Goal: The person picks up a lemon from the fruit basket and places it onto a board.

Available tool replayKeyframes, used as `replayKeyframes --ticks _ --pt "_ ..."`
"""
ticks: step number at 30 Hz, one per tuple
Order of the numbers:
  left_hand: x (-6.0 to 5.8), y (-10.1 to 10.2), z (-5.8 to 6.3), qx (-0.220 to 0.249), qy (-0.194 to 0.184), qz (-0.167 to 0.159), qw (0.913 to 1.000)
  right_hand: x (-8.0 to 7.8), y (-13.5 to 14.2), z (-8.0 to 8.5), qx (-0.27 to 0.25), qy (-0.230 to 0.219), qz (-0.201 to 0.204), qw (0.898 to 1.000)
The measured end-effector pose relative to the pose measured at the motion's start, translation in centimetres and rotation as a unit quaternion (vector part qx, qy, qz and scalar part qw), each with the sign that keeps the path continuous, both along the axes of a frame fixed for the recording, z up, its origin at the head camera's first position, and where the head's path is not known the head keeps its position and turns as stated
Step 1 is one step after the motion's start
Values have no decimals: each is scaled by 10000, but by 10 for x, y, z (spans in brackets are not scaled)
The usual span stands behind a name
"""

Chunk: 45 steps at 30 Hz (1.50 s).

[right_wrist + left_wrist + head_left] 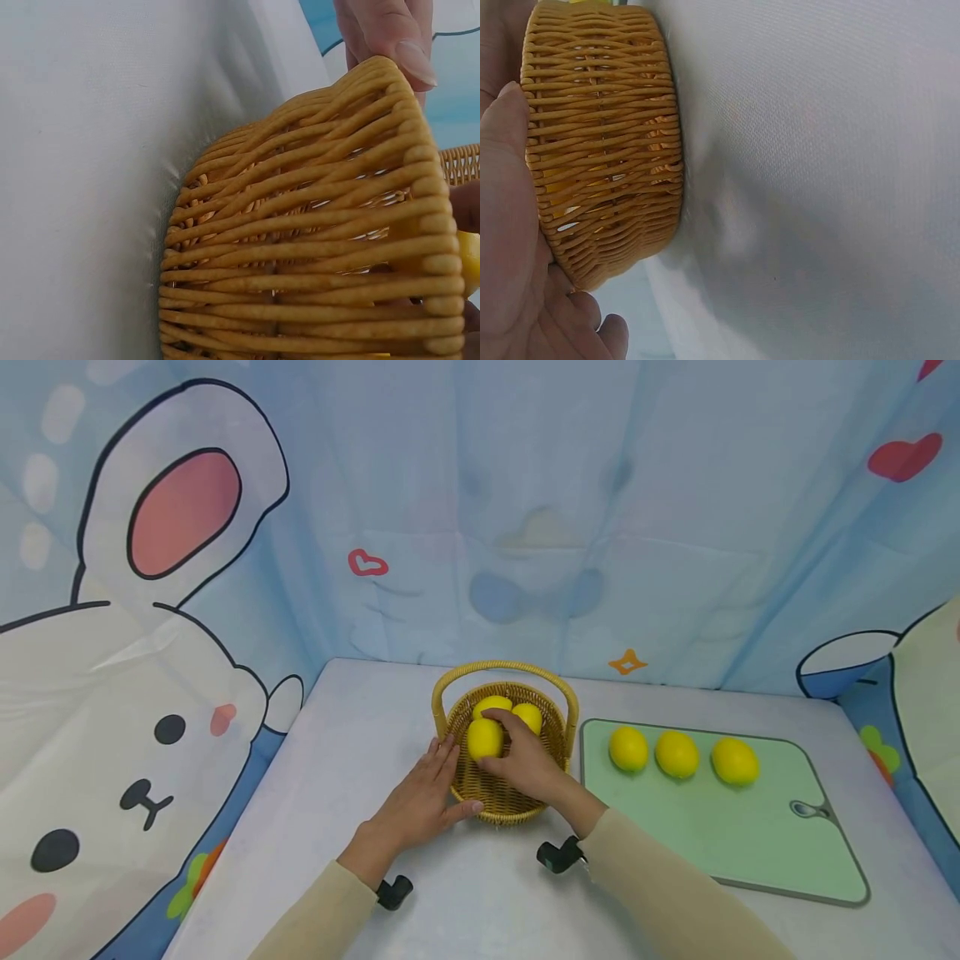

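A round wicker basket (510,815) with an arched handle stands on the table. My right hand (525,764) reaches inside and grips a lemon (484,739) between thumb and fingers. Behind it in the basket lie another lemon (492,703) and a third lemon (529,718). My left hand (420,797) rests against the basket's left side, fingers extended along the rim and thumb at the near edge. Up close in the left wrist view, the woven wall (604,150) is beside that hand. In the right wrist view the wicker wall (300,247) hides most of the right hand.
Right of the basket lies a pale green cutting board (720,835). Along its far side sit a left lemon (628,749), a middle lemon (677,754) and a right lemon (735,762). A blue printed curtain (675,568) hangs behind the white table (360,710).
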<state>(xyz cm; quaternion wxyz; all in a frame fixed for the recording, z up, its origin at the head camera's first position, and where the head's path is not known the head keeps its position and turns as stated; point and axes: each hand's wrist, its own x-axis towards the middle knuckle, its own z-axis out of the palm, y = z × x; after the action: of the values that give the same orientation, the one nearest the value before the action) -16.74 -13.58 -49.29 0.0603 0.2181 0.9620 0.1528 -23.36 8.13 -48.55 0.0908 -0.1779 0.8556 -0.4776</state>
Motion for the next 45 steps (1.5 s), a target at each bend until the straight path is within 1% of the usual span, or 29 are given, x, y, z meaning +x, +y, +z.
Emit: replayKeyframes --ticks 7,18,22,27,32,39,45 --pt "0 -1 -2 115 -59 17 9999 6 5 4 -101 145 105 9998" --pt "0 -1 1 112 -99 2 9999 16 11 8 -191 305 39 9993" --pt "1 0 1 132 -82 -4 9999 21 14 10 -121 372 8 9992" --pt "1 0 0 157 -89 18 9998 28 17 13 -41 663 30 9978" --pt "1 0 1 175 -142 54 9997 35 21 16 -176 904 79 9957" --pt "1 0 1 160 -181 67 9997 45 30 18 -356 893 95 9953" --pt "1 0 -1 240 -145 71 9996 52 39 24 -538 872 154 9946"
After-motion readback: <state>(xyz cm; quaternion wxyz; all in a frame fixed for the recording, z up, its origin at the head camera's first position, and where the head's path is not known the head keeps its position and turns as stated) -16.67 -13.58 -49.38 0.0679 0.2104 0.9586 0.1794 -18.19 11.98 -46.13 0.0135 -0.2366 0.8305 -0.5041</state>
